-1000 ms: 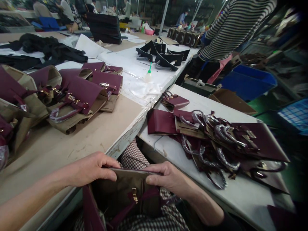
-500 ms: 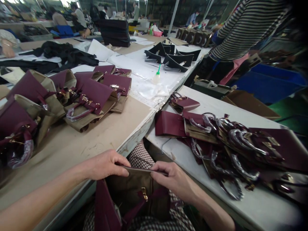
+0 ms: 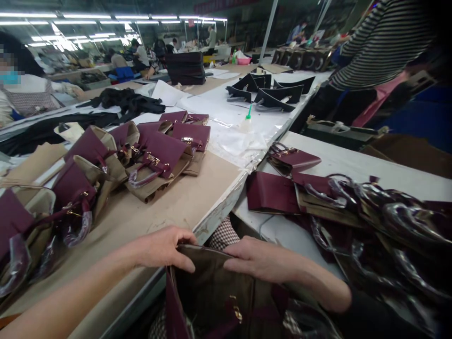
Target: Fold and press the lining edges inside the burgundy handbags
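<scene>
A burgundy handbag [image 3: 212,287] with an olive-brown lining rests on my lap, its mouth facing up. My left hand [image 3: 169,249] pinches the far rim near its left corner, thumb on the inside. Farther right on the same rim, my right hand [image 3: 249,256] grips the edge with thumb and fingers. A gold zip pull [image 3: 236,310] and a burgundy strap show inside the bag. One handle wrapped in clear plastic lies at the bag's lower right. The bag's lower part is out of view.
Several burgundy bags [image 3: 162,150] stand on the brown-covered table [image 3: 190,197] at left. More bags [image 3: 271,193] are heaped on the white table at right. Farther back are a glue bottle [image 3: 246,123], black bag pieces [image 3: 282,96] and a person in a striped top [image 3: 381,47].
The view has swung left and up, so things appear farther right and lower. My right hand has turned flatter along the rim, and the bag's mouth looks wider.
</scene>
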Demonstrator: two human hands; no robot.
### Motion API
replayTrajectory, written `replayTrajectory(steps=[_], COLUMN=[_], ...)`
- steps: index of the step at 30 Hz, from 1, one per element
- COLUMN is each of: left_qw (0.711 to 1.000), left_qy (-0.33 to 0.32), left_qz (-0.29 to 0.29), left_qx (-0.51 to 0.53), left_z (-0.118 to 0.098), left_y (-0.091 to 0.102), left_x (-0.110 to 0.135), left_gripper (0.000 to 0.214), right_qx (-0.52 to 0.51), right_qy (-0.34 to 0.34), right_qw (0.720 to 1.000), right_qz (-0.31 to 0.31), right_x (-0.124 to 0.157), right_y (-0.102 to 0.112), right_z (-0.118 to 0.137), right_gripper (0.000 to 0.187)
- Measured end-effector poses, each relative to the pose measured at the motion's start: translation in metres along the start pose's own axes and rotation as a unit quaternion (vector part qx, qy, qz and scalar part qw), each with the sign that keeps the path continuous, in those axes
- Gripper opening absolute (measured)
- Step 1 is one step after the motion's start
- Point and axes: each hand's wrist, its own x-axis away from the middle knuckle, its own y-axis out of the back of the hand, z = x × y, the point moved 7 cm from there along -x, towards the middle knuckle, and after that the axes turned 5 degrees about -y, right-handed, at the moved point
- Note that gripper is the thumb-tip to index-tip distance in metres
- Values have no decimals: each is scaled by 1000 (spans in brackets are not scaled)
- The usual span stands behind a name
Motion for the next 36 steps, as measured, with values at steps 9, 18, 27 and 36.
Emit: replayTrajectory(steps=[9,18,27,36], left_qw=[1000,999,992,989], left_qy=[-6,14,-20,-3], left_qz=[-3,-49,-91,-92], left_qx=[10,18,89,116], left_z=[-1,8,-4,-13], left_y=[3,1,9,-19], left_x=[14,15,4,-1], left_gripper=[19,18,30,49], right_qx=[-49,10,196,321], right_qy=[27,27,26,-96], right_qw=[998,998,977,936], right_qz=[-19,-58,-73,-108], right_x=[-2,-55,-40,-22], right_y=[1,-7,26,38], right_z=[6,23,55,40], right_gripper=[34,29,16,25])
